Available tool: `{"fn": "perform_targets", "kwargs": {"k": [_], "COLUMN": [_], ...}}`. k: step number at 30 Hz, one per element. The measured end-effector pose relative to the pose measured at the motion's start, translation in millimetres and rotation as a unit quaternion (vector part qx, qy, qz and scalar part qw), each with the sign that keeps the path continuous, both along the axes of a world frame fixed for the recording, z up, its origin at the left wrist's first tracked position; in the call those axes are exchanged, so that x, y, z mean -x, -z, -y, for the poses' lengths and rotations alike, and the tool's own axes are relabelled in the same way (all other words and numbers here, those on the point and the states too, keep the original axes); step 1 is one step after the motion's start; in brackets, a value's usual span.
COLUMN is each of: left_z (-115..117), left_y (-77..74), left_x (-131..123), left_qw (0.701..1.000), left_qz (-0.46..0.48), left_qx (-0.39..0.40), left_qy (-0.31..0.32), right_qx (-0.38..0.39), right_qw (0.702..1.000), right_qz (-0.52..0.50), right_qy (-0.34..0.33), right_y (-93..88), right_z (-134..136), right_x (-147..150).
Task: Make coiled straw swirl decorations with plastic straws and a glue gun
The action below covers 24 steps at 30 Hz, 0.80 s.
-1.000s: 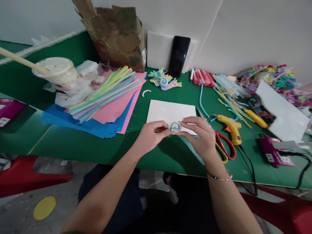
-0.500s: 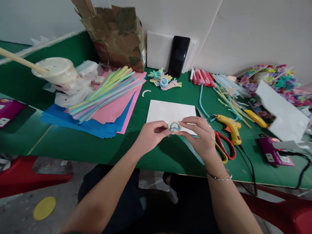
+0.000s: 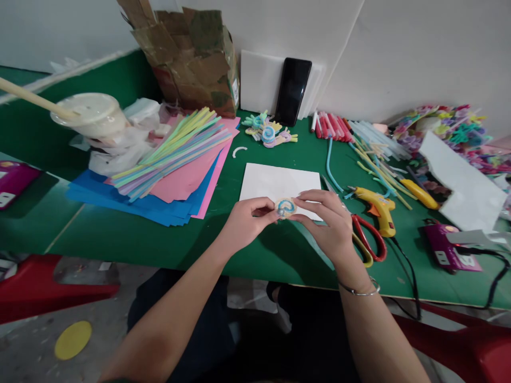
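A small round coil (image 3: 286, 208), cream outside with blue and white inside, is held between both hands over the near edge of a white sheet (image 3: 271, 181). My left hand (image 3: 252, 222) pinches its left side between thumb and fingers. On the right side, my right hand (image 3: 330, 222) grips the coil with thumb and fingertips. A pale blue strip (image 3: 317, 246) lies below my right hand, partly hidden by it. Scissors with red and yellow handles (image 3: 370, 238) are just right of that hand.
Pastel sticks (image 3: 175, 151) lie on pink and blue sheets (image 3: 131, 199) at left. A yellow glue gun (image 3: 377, 208) and purple box (image 3: 451, 248) are at right. Behind stand a phone (image 3: 293, 91) and cardboard box (image 3: 195, 64), near small coiled pieces (image 3: 269, 134).
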<state>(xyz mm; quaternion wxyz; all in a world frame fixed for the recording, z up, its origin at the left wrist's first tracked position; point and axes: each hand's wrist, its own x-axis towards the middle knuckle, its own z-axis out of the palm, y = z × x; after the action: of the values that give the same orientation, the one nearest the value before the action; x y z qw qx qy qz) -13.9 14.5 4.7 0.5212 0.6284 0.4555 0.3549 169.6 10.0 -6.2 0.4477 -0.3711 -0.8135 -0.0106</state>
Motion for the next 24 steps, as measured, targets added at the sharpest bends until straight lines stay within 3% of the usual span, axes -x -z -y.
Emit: {"fn": "perform_targets", "kwargs": {"k": [24], "left_z": [-0.6], "left_y": [1.9], "left_x": [0.0], "left_qw": [1.0], "left_qz": [0.002], "left_qx": [-0.022], "left_qy": [-0.012], "right_qx": [0.023], "right_qw": [0.999], "right_qz": [-0.022], "right_qy": [-0.002], "right_y": [0.6], "right_z": [0.1], "right_x": [2.8]}}
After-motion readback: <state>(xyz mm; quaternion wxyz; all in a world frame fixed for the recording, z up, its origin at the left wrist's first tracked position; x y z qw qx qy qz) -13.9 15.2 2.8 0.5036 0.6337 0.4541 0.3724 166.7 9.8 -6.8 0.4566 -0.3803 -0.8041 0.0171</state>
